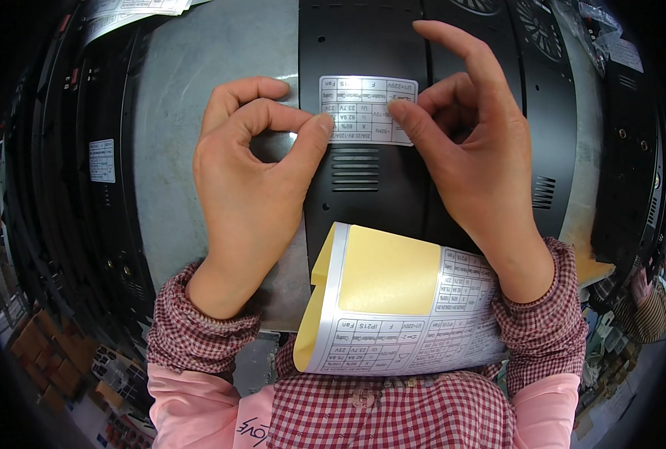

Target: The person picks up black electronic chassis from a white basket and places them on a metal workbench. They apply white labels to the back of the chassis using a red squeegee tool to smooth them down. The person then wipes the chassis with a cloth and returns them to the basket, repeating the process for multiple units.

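Note:
A silver-white printed label [368, 111] lies over or just above a black metal panel [393, 191]; I cannot tell if it touches. At its left edge, my left hand [254, 161] is closed, thumb and forefinger pinching the lower corner. My right hand [475, 142] grips the right edge with the thumb in front and curled fingers behind, its forefinger raised away. Below the label, the panel has a column of slots. A curled sheet of labels [415, 337] rests between my forearms, against the checked apron, with a bare yellow patch of backing.
The panel rests on a grey metal tabletop [213, 45]. More black panels stand at left [112, 202] and right [632, 142]. Printed sheets [134, 11] lie at the far left, clear plastic wrap [598, 30] at the far right. Another person's hand [640, 288] shows at the right edge.

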Motion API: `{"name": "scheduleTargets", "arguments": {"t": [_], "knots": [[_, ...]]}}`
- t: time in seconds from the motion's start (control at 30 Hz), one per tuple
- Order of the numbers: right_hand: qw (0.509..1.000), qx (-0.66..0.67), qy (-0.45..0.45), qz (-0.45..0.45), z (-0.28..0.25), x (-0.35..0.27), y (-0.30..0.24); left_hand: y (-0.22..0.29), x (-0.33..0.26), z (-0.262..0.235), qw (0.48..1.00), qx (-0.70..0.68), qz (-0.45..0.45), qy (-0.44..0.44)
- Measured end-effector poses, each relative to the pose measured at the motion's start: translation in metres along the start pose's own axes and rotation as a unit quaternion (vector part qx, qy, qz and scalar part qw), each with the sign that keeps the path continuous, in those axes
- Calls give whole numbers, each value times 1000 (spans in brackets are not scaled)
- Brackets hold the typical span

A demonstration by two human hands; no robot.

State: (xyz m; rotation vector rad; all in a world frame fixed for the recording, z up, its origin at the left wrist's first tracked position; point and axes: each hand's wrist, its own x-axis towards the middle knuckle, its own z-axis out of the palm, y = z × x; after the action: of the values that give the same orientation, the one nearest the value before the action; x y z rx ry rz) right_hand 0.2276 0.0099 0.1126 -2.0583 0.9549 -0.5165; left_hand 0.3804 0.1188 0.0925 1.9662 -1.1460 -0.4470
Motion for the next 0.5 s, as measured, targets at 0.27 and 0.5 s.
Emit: {"name": "scheduleTargets", "arguments": {"t": [0.27,0.5], "knots": [[999,-25,14,-30,4,-2,5,-1,0,1,1000,8,12,9],[1000,24,7,-12,1,0,1,-6,0,3,999,15,34,26]]}}
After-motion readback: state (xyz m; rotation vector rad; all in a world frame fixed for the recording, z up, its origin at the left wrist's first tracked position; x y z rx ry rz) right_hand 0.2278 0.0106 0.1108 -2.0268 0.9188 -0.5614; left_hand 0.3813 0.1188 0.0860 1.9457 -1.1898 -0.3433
